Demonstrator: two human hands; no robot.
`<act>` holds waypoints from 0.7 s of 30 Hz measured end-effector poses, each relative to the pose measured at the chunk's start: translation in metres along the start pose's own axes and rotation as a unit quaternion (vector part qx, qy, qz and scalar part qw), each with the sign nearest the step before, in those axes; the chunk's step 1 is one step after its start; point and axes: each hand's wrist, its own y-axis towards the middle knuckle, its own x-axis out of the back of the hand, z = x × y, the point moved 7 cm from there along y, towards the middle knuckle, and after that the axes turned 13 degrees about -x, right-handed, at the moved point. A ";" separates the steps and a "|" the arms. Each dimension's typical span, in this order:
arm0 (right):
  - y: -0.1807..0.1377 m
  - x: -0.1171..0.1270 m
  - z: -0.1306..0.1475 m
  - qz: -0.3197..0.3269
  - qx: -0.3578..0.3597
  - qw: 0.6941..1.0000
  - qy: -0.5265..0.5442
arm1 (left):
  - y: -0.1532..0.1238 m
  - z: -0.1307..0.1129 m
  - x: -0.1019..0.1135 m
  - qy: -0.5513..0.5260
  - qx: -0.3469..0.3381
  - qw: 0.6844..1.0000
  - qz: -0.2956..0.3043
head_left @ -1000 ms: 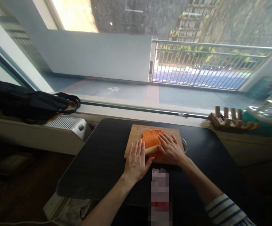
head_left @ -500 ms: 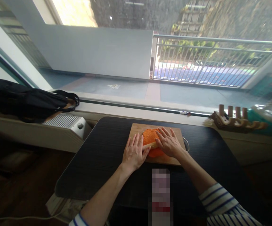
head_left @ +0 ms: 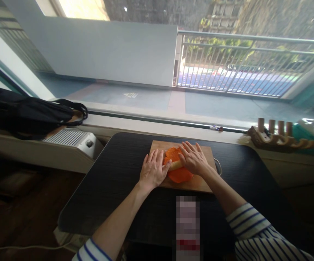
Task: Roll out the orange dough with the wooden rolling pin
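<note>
A flat, rough-edged sheet of orange dough point(head_left: 180, 175) lies on a wooden cutting board point(head_left: 203, 185). Across the dough rests a short pale wooden rolling pin point(head_left: 176, 166), its two ends covered by my hands. My left hand point(head_left: 153, 169) lies over the left end, fingers stretched forward and the thumb along the pin. On the right end, my right hand point(head_left: 194, 158) presses with its palm, fingers extended and slightly spread. Neither hand is wrapped round the pin. Part of the dough's right side is hidden under my right hand.
The board sits on a black table point(head_left: 113, 174) beside a window. A metal ring handle point(head_left: 218, 166) sticks out at the board's right. A brown rack point(head_left: 279, 139) stands on the sill at right. A black bag point(head_left: 29, 112) lies at left above a white heater point(head_left: 70, 139).
My hands and the rolling pin have shifted slightly away from me over the dough, and more of its near part shows. The camera view has moved a little.
</note>
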 end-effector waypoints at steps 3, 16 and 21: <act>0.005 0.000 0.000 0.009 -0.007 1.000 0.001 | 0.004 0.004 0.000 -0.009 0.004 1.000 0.002; 0.024 -0.003 -0.001 0.039 -0.031 0.999 0.013 | 0.017 0.020 -0.006 -0.029 0.029 0.999 0.011; 0.022 -0.003 -0.001 0.025 -0.034 0.999 0.013 | 0.015 0.015 0.001 -0.012 0.018 1.000 -0.012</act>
